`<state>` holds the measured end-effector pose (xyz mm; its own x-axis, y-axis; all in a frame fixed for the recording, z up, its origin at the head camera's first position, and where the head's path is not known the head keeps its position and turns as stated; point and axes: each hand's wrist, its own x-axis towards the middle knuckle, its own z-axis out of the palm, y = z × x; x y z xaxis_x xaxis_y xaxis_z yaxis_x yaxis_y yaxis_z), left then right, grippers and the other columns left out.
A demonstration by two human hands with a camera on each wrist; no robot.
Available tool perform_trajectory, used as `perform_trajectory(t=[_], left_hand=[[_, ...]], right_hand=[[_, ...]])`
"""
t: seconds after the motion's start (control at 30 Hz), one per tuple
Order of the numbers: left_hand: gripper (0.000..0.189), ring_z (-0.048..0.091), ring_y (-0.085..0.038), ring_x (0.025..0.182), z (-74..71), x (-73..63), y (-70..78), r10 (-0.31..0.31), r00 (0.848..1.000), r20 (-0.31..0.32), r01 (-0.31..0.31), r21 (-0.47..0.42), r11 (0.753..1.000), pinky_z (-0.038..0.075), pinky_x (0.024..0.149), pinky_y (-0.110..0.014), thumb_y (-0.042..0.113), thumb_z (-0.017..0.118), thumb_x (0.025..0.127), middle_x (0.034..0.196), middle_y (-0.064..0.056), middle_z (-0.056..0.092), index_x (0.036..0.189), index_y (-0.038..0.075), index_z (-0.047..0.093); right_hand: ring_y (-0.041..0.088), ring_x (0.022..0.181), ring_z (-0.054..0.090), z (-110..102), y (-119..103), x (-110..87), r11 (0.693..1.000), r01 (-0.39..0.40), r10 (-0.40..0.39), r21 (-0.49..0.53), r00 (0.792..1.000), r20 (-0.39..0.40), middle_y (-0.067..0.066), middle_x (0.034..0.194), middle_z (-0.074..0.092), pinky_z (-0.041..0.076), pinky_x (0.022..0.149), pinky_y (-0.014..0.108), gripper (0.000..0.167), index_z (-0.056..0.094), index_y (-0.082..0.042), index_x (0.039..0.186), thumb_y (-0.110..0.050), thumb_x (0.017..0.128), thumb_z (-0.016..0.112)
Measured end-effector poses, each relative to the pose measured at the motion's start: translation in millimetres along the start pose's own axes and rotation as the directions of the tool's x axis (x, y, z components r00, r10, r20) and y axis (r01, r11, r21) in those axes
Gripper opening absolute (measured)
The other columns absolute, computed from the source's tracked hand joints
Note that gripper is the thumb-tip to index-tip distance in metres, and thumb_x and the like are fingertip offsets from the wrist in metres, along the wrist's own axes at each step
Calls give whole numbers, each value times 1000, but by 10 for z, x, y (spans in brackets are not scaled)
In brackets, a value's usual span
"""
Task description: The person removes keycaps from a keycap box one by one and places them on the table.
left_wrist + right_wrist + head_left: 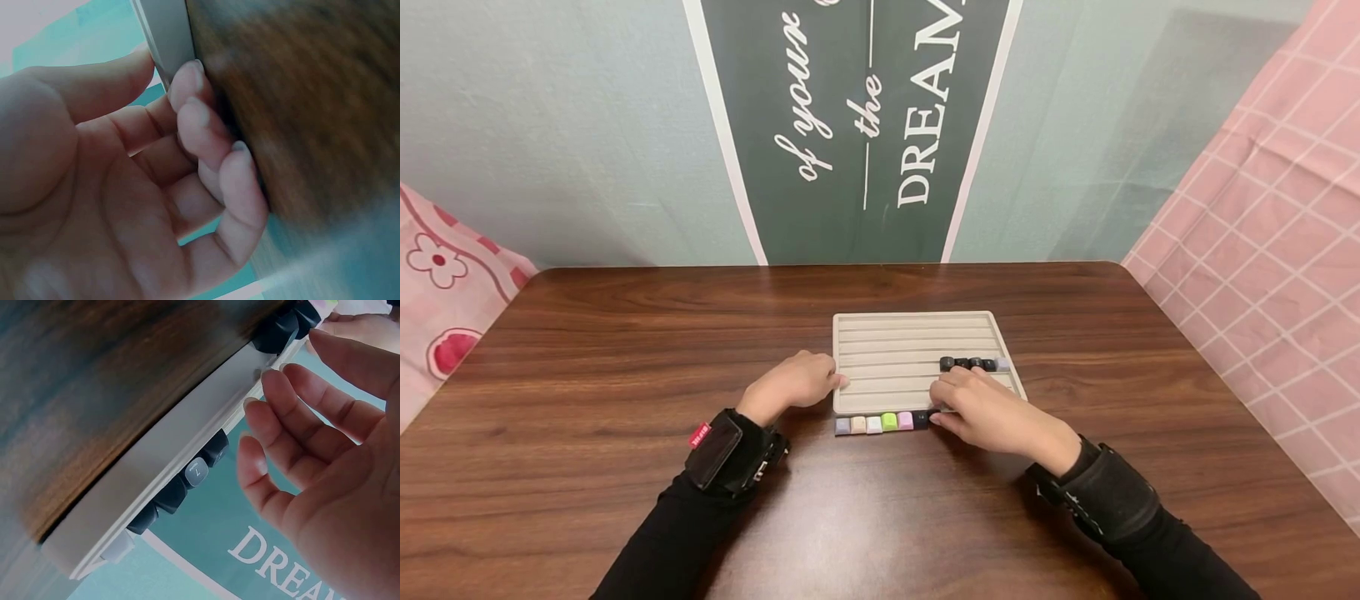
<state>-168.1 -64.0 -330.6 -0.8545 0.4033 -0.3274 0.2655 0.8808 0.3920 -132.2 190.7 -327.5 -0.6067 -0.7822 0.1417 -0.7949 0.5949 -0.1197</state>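
Note:
A cream tray (pixel 880 335) with ridged rows lies on the table. My left hand (pixel 797 379) grips its left edge, thumb over the rim and curled fingers at the outer side; the left wrist view shows the tray's side wall (pixel 169 37) between them. Along the tray's front edge runs a row of keycaps: greyish, beige, white, lime green (pixel 889 421), pink and black (pixel 921 419). My right hand (pixel 981 408) is at that row's right end, thumb tip close to the last black keycap (pixel 277 332), its loosely bent fingers spread by the tray's front rim.
Several black keycaps (pixel 976 363) and a greyish one (pixel 1002 364) sit in a tray row at the right, partly behind my right hand. The brown wooden table (pixel 625 350) reaches back to a printed cloth (pixel 865 167). Pink checked cloth (pixel 1285 250) hangs at the right.

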Motion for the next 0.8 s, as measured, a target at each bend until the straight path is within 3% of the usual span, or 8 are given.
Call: perform_trajectory(t=[0.53,0.8], left_hand=[[24,49,-19,73,-1,2,-1,1,1000,-1,-1,6,1000,41,70,-34,25,48,96,78,-5,53,88,5,60],[24,47,-19,70,-11,5,0,-5,1000,5,5,1,1000,39,68,-33,25,48,96,75,-5,51,86,5,58]], right_hand=[[13,68,48,-59,87,38,1000,-25,24,-8,994,-107,-4,72,49,40,63,31,15,55,-10,76,-10,79,70],[18,79,52,-64,155,60,989,-147,143,-24,981,-131,-2,79,54,30,68,36,12,59,-9,81,-8,78,71]])
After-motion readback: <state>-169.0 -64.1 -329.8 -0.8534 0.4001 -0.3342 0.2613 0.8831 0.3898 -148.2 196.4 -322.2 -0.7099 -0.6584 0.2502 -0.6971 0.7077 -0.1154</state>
